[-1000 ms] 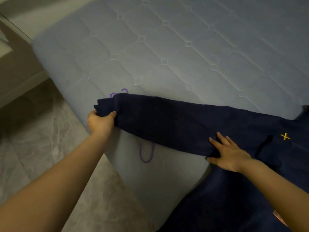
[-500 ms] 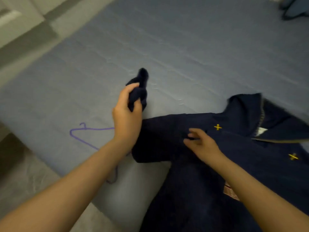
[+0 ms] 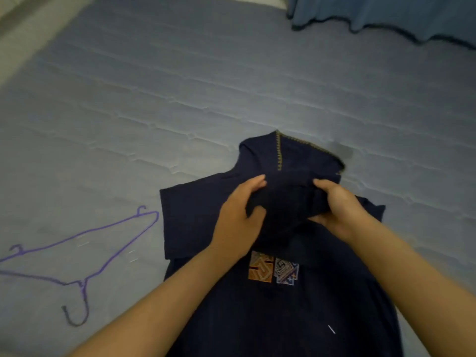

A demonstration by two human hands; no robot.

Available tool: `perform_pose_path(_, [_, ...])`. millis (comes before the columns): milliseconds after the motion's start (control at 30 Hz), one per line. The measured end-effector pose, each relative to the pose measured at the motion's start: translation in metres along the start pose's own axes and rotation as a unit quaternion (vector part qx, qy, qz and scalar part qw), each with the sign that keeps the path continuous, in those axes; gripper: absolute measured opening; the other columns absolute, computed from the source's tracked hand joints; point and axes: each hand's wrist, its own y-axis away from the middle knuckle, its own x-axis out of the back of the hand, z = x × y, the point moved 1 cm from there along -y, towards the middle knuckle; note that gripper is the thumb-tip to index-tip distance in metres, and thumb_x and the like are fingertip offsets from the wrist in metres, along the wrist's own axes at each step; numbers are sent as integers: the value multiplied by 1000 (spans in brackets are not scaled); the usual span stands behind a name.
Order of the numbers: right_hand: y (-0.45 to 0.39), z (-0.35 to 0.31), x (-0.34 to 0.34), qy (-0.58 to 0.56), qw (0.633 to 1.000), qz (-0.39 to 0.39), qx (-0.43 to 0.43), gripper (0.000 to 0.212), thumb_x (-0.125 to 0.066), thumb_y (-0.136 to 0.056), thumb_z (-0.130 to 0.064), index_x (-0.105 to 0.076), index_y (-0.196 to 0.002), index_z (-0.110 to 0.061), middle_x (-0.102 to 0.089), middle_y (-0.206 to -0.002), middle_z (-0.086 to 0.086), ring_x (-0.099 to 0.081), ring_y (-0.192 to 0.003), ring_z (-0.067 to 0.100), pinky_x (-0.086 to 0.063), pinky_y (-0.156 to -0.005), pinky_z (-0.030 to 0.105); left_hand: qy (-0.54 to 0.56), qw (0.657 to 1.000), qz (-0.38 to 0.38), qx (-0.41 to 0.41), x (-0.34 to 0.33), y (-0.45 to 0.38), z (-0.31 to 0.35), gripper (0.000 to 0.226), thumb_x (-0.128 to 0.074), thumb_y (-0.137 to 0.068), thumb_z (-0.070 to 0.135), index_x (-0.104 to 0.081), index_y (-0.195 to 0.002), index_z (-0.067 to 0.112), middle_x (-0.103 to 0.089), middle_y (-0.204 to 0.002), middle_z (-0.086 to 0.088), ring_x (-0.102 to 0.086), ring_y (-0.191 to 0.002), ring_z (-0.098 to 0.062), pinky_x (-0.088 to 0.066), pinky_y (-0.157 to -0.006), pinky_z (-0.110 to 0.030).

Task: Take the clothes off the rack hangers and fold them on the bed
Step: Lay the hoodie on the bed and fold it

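Navy shirt [image 3: 270,305] lies flat on the bed [image 3: 231,86], collar away from us, and we grip a bunched fold at its chest with left hand [image 3: 238,222] and right hand [image 3: 337,210], close together, fingers curled into the cloth. Soft, light, floppy fabric, likely to sag, so we'd hold edges or shoulder seams; purple hanger [image 3: 85,256] lies left, off the shirt.

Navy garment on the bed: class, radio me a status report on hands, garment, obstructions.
Left hand and right hand both grip folded cloth. Navy garment lies on the mattress, part folded. Purple hanger lies apart, left; nothing obstructing.
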Motion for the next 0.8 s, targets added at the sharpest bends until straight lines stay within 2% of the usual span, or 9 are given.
perform_pose_path(67, [-9, 2, 42, 2, 999, 25, -20, 20, -46, -96, -21, -57, -110, -12, -65, -94, 6, -62, -82, 23, -52, -56, 36, -89, 995, 16, 42, -10, 1, -20, 46, -54, -88, 14, -48, -134, 20, -52, -133, 3, -47, -124, -13, -38, -106, -31])
perform_pose_path(133, [-19, 8, 83, 9, 997, 75, -18, 18, -47, -96, -21, -57, -107, -11, -64, -90, 5, -60, -77, 21, -52, -51, 33, -188, 979, 4, 77, -16, 4, -42, 44, -56, -91, 20, -48, -135, 20, -48, -138, 1, -41, -129, -18, -33, -109, -30])
perform_pose_path(233, [-36, 24, 128, 62, 989, 132, -3, 30, -51, -96, -21, -52, -124, -9, -61, -103, 7, -58, -79, 20, -49, -62, 36, -319, 940, -47, 115, -21, 11, -74, 51, -55, -92, 35, -44, -139, 22, -35, -150, -1, -27, -140, -24, -21, -115, -33])
perform_pose_path(333, [-50, 48, 162, 135, 978, 158, -10, 27, -54, -94, -20, -56, -118, -8, -57, -107, 9, -56, -90, 22, -47, -75, 39, -402, 894, -125, 157, -28, 18, -101, 62, -49, -91, 48, -29, -146, 28, -13, -158, 3, -8, -145, -24, -13, -118, -37])
perform_pose_path(433, [-62, 70, 184, 139, 973, 185, -16, 11, -61, -90, -17, -62, -97, -8, -60, -102, 11, -59, -80, 21, -50, -63, 34, -426, 873, -162, 177, -36, 22, -123, 68, -49, -90, 50, -20, -148, 31, -1, -159, 7, 1, -145, -24, -11, -118, -41])
perform_pose_path(567, [-83, 94, 206, 158, 963, 219, -10, 7, -62, -89, -9, -60, -83, -7, -61, -93, 14, -59, -71, 22, -57, -50, 26, -451, 859, -169, 173, -44, 21, -139, 70, -50, -89, 50, -18, -149, 31, 2, -159, 8, 2, -145, -24, -12, -118, -45])
perform_pose_path(600, [-86, 96, 209, 170, 960, 221, -4, 4, -63, -88, -9, -61, -88, -6, -62, -92, 14, -60, -73, 24, -58, -57, 28, -456, 859, -162, 170, -45, 20, -141, 69, -50, -89, 50, -20, -148, 31, 0, -159, 7, 1, -145, -24, -11, -118, -45])
perform_pose_path(700, [-90, 97, 214, 272, 931, 241, 28, 29, -65, -86, -14, -57, -111, -1, -63, -102, 13, -60, -94, 30, -50, -90, 41, -464, 864, -132, 145, -45, 16, -144, 66, -51, -88, 52, -28, -146, 30, -8, -158, 6, -5, -144, -24, -12, -117, -45])
perform_pose_path(800, [-84, 85, 205, 352, 894, 256, 104, 49, -65, -84, -14, -48, -129, -3, -57, -122, 15, -55, -112, 31, -42, -98, 38, -467, 871, -102, 115, -43, 5, -142, 64, -54, -87, 50, -35, -144, 27, -16, -157, 3, -11, -143, -25, -18, -116, -45])
